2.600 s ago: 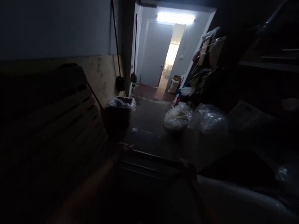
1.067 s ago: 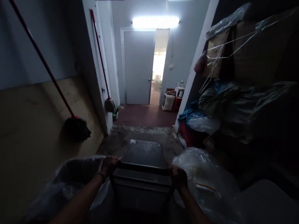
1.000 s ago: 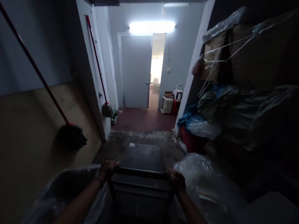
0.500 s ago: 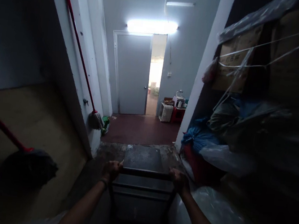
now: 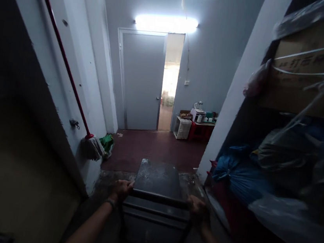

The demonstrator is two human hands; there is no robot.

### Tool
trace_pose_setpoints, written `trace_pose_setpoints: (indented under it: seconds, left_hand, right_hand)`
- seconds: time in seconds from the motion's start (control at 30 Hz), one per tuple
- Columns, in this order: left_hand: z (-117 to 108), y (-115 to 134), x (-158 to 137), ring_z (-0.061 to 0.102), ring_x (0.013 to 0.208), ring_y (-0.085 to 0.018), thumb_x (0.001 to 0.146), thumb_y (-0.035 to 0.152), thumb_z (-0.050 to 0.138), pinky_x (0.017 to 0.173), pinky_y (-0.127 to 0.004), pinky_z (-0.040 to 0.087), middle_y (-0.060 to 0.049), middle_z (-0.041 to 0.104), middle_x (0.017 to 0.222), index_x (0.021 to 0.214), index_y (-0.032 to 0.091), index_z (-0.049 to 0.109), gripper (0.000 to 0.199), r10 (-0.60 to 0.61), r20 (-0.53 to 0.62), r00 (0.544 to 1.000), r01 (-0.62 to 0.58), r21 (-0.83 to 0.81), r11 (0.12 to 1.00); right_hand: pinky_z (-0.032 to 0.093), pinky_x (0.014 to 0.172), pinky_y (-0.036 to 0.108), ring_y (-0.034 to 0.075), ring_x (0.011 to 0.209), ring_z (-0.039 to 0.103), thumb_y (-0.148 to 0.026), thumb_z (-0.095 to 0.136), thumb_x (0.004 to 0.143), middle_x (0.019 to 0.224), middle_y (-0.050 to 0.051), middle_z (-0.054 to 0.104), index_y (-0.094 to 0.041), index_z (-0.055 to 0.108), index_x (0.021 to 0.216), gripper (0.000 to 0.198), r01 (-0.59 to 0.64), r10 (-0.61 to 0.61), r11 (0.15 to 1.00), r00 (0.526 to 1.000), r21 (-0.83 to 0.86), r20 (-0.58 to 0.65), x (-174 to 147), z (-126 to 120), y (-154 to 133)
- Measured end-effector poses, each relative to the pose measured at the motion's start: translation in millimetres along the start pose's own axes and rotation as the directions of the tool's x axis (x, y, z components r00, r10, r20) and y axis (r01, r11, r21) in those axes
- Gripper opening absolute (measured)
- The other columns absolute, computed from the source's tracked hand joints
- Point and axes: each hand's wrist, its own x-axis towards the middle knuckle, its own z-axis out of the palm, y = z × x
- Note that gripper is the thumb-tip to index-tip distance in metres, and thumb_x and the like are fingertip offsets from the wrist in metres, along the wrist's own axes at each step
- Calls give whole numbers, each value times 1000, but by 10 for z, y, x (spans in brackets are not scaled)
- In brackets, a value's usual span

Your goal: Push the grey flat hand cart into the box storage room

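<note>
Both arms come up from the bottom of the frame, stretched forward and angled in toward the lower centre. Left hand (image 5: 122,189) sits a bit left of centre, fingers curled shut in a grip, knuckles up, with a dark band round the wrist. Right hand (image 5: 197,208) is slightly lower and right of centre, also closed in a fist-like grip, though it's dim and kinda blurry.

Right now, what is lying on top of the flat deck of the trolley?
Nothing lies on the trolley deck; only its dark, scuffed surface shows. Its near end is hidden behind the handle bar, which the left hand and right hand grip.
</note>
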Motion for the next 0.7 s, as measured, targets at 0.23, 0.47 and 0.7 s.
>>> trace_pose_setpoints:
  seconds: [0.23, 0.47, 0.7]
  left_hand:
    - [-169, -401, 939, 68, 97, -23, 106, 35, 20, 79, -31, 39, -13, 75, 101, 95, 13, 75, 61, 4, 10, 1000, -5, 78, 997]
    - [-397, -447, 1857, 66, 101, -24, 104, 36, 25, 81, -32, 39, -12, 76, 106, 101, 18, 77, 55, 27, 46, 999, -31, 78, 996]
    - [-425, -345, 2901, 69, 101, -28, 105, 47, 22, 80, -35, 41, -17, 75, 104, 95, 16, 79, 65, 50, 15, 999, -50, 27, 998]
  right_hand:
    - [32, 63, 30, 18, 64, 58, -55, 29, 97, 67, 6, 65, -20, 60, 64, 57, 107, -110, 994, 982, -29, -153, 612, 687, -100]
    - [32, 60, 30, 18, 59, 58, -54, 29, 101, 63, 4, 62, -20, 58, 61, 60, 139, -157, 985, 967, -97, -202, 1342, 1027, -130]
    - [39, 65, 33, 22, 71, 65, -45, 25, 102, 77, 10, 70, -21, 73, 78, 59, 16, -42, 963, 995, -268, -91, 2299, 1204, 20]
